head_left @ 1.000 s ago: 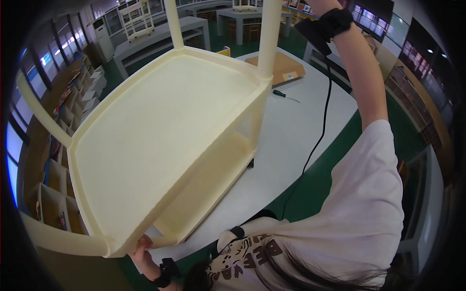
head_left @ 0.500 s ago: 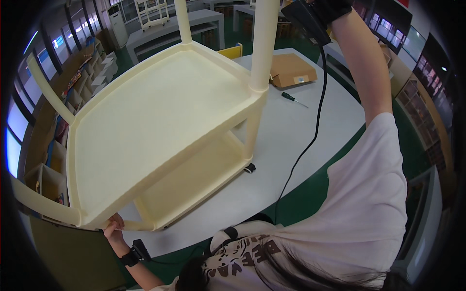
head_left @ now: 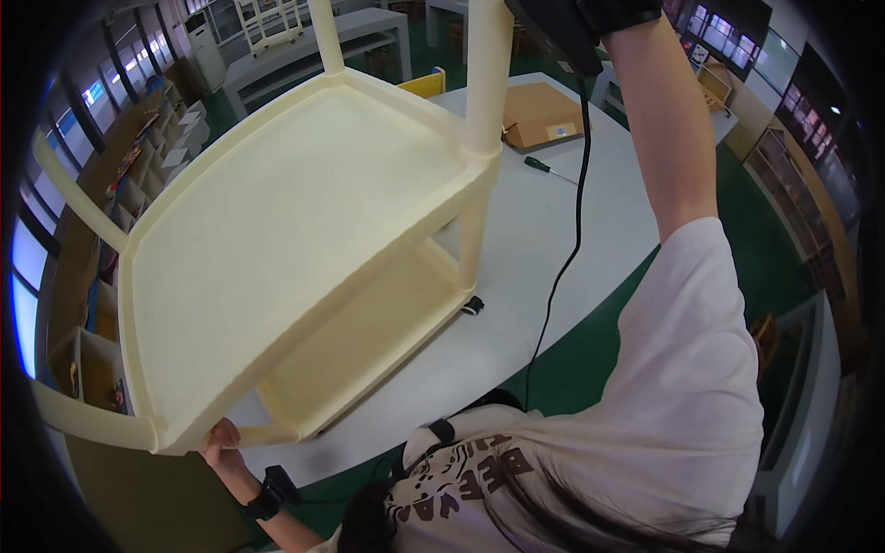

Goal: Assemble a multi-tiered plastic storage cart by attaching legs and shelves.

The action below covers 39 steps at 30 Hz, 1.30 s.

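Observation:
A cream plastic cart (head_left: pixel 267 230) with two tray shelves and round corner posts stands on a light grey table (head_left: pixel 535 249). Its lower shelf (head_left: pixel 369 341) shows under the upper one, and a black caster (head_left: pixel 472 305) is at one bottom corner. At the near left corner, just below the upper shelf, my left hand (head_left: pixel 221 441) has its fingers closed round the post. My right arm (head_left: pixel 664 129) reaches up past the near right post (head_left: pixel 489 83). That hand lies beyond the upper edge; only the wrist with its black strap and device shows.
On the table behind the cart are a brown cardboard box (head_left: pixel 542 115) and a green-handled screwdriver (head_left: pixel 544 168). A black cable (head_left: pixel 579 212) hangs from my right wrist device. Low shelving (head_left: pixel 101 359) runs along the left wall; a similar white frame (head_left: pixel 267 23) stands on a far table.
The view has shifted slightly, so the box, screwdriver and upper cart sit a little higher and further left. My left hand keeps its hold on the post.

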### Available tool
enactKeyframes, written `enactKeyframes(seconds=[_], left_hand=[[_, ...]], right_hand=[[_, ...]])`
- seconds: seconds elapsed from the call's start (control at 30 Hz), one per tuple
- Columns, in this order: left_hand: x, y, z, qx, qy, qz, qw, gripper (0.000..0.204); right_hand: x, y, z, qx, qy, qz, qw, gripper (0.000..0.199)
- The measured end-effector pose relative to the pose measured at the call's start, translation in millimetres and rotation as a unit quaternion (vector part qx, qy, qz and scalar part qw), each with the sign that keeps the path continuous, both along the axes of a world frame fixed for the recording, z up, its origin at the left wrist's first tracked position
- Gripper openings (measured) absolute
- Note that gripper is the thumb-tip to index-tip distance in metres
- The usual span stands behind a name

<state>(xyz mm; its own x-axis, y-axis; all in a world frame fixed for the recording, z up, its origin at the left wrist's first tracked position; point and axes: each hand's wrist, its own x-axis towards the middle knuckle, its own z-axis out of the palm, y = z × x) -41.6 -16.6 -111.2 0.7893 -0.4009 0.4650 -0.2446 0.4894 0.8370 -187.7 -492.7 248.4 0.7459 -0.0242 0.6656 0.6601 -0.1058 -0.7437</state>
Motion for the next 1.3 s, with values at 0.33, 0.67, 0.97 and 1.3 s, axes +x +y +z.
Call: enactKeyframes(seconds=[0.33, 0.67, 0.97, 1.3], left_hand=[[-13.4, -9.2, 10.6, 0.007, -0.002, 0.016, 1.0, 0.006], [-28.5, -18.7, 14.9, 0.02, 0.003, 0.062, 0.998, 0.014], [-29.5, -24.7, 13.6, 0.006, -0.006, 0.024, 1.0, 0.006], [-38.0, -26.4, 19.1, -0.016, -0.012, 0.047, 0.999, 0.027]], right_hand=[[-4.5, 23.1, -7.4, 0.041, -0.037, -0.261, 0.964, 0.012], [-1.3, 35.2, -10.0, 0.101, -0.06, -0.351, 0.929, 0.009], [0.3, 39.6, -9.2, 0.031, -0.075, -0.589, 0.804, 0.018], [9.7, 43.7, -3.1, 0.005, -0.091, -0.702, 0.706, 0.029]])
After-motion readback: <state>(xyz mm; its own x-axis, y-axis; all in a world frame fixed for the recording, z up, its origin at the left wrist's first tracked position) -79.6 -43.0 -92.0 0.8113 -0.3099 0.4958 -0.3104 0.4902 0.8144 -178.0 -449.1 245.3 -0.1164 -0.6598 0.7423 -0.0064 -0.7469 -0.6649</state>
